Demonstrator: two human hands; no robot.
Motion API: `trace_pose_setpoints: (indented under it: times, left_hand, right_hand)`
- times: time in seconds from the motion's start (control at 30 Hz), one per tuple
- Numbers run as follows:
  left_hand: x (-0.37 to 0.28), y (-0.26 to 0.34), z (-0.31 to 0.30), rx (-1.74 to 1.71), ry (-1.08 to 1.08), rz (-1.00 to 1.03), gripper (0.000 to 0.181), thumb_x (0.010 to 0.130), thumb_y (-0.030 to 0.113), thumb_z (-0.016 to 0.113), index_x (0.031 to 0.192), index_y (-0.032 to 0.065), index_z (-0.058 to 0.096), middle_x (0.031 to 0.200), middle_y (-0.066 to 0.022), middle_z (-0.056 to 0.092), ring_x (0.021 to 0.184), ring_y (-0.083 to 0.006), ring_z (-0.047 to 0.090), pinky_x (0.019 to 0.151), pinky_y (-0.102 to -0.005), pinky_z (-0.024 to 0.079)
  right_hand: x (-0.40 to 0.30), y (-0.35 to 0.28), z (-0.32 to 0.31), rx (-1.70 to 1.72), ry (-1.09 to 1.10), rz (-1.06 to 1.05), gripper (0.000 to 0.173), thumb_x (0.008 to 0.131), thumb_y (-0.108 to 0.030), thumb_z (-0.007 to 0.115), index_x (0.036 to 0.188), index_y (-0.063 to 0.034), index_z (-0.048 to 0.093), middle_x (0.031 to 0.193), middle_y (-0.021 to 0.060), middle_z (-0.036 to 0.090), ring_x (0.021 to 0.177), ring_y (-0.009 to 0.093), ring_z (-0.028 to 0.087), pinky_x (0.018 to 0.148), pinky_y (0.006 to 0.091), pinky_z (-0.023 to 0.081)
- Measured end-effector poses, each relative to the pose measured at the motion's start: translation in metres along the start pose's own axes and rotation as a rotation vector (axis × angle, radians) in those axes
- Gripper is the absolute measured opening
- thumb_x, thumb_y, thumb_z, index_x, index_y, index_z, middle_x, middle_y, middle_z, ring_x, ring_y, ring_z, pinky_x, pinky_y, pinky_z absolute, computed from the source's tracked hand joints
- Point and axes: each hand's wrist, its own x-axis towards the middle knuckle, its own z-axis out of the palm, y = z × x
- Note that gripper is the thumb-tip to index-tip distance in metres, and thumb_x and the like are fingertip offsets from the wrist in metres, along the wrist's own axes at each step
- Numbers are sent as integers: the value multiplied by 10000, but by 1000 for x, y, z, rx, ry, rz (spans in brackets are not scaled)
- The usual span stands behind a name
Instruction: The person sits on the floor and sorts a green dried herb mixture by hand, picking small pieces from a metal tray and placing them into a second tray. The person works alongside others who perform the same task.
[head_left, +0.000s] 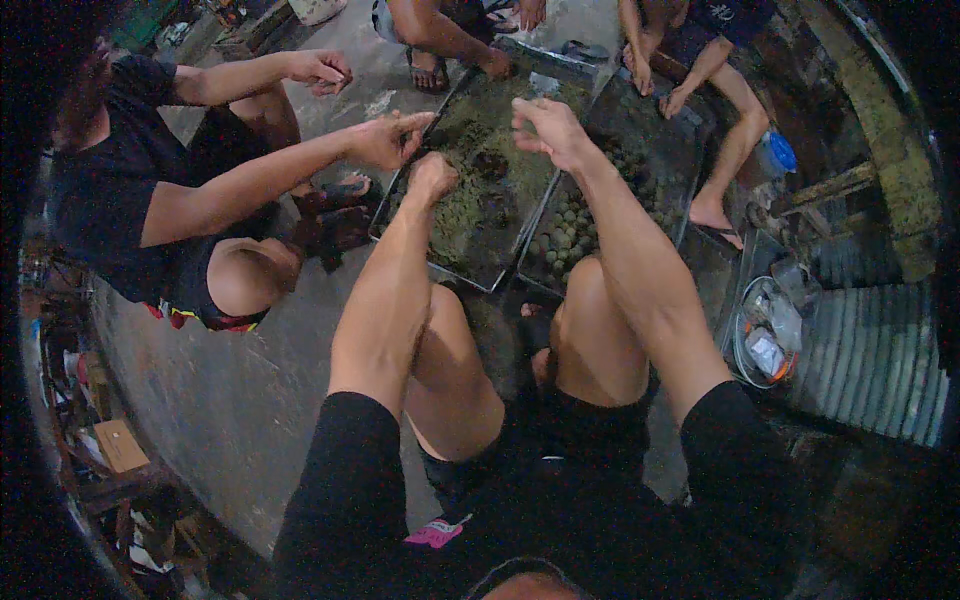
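Note:
Before me lies a shallow metal-rimmed tray (463, 279) of greenish crumbly material (469, 214). My left hand (433, 180) is over its left side, with the fingers curled in; whether they hold anything is hidden. Above the right part of this tray is my right hand (553, 133), its fingers bent and somewhat apart, with nothing visible in them. A second tray (537, 286) adjoins on the right, under my right forearm. Several round greenish-brown balls (564, 236) are gathered in its near end.
On the left a seated person in dark clothes (112, 187) reaches a hand (390, 139) to the tray's edge. Other people's hands (496, 64) (675, 101) are at the far ends. A basket (739, 352) with plastic bags and corrugated sheet (874, 360) lie right; a cluttered shelf (124, 480) stands left.

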Motion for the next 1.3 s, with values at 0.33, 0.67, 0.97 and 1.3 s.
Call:
trace_pose_setpoints:
  times: [0.33, 0.67, 0.97, 1.3]
  left_hand:
    - [-23, 31, -19, -31, -58, -71, 249, 688, 167, 525, 869, 27, 623, 918, -196, 600, 903, -347, 566, 796, -411, 446]
    - [-38, 1, -47, -38, -250, 13, 380, 787, 346, 544, 929, -6, 567, 782, -184, 604, 774, -298, 589, 686, -419, 428]
    - [-82, -35, -61, -89, -255, 6, 380, 799, 374, 514, 994, 50, 550, 948, -183, 579, 898, -322, 547, 772, -413, 411]
    - [-118, -13, -105, -128, -292, -100, 406, 805, 372, 512, 1082, 76, 532, 1037, -178, 565, 991, -316, 523, 833, -393, 400]
  right_hand:
    - [-14, -2, -31, 142, -20, 184, 290, 841, -354, 528, 759, -75, 520, 672, 30, 508, 555, 130, 480, 471, 264, 403]
    - [-48, 28, -62, -346, -143, 229, 367, 861, -411, 457, 720, -79, 526, 656, 19, 514, 555, 92, 461, 457, 251, 346]
    - [-67, 143, -95, -1530, -649, 137, 245, 734, -158, 552, 945, -40, 588, 882, 172, 601, 867, 347, 558, 740, 418, 444]
    - [20, 321, 135, -1410, -884, -209, 464, 809, -176, 463, 1249, -305, 399, 1393, 27, 223, 1243, 304, 273, 935, 432, 352]
